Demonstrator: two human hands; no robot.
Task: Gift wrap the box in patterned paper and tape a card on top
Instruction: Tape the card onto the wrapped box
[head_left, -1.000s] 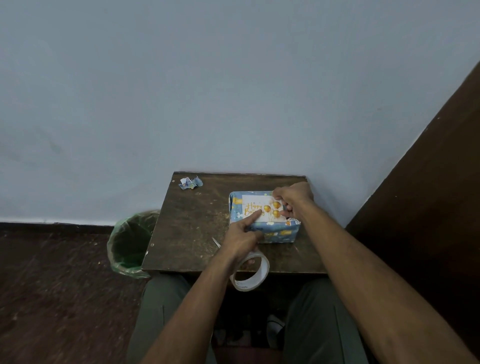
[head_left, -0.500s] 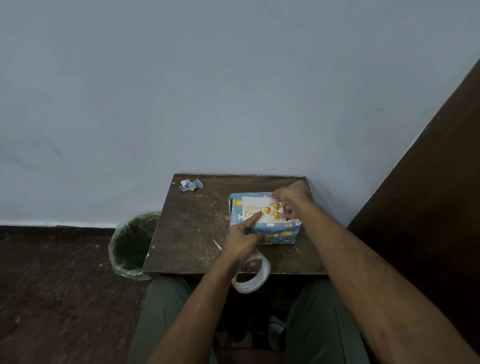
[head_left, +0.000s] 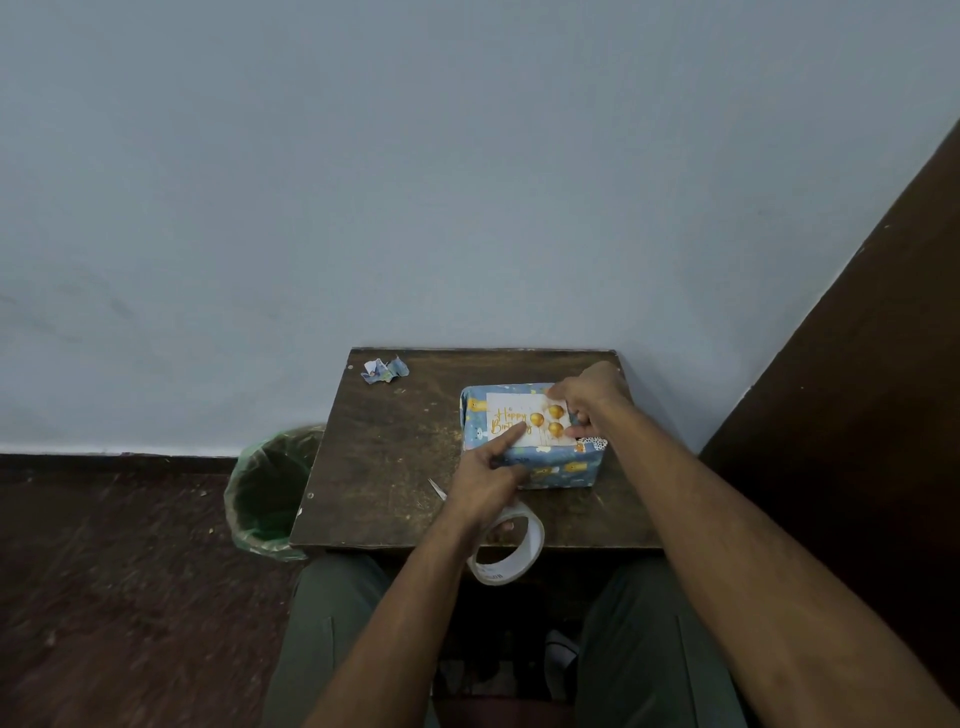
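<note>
- Little has moved since 1 s ago: both hands stay on the card; left forefinger has slid a bit further onto the card, over the gold lettering.
- Box (head_left: 540, 465), wrapped in blue patterned paper, sits on the desk (head_left: 384, 457), right of centre, towards the far side.
- Card (head_left: 519, 421), white w/ gold balloons and "Happy Birthday", lies flat on top of the box.
- Left hand (head_left: 485, 480): forefinger straight, tip pressing the card's near-left part; other fingers curled under, gripping the tape roll (head_left: 511, 551), which hangs off the near desk edge.
- Right hand (head_left: 589, 397): fingers bent, pinching at the card's right edge; can't tell if a tape strip is under them.
- Scissors (head_left: 437, 488): only the blade tip shows, just left of left hand.
- Paper scrap (head_left: 384, 370) at far-left desk corner.
- Bin (head_left: 270, 493) w/ green liner on the floor, left of desk.
</note>
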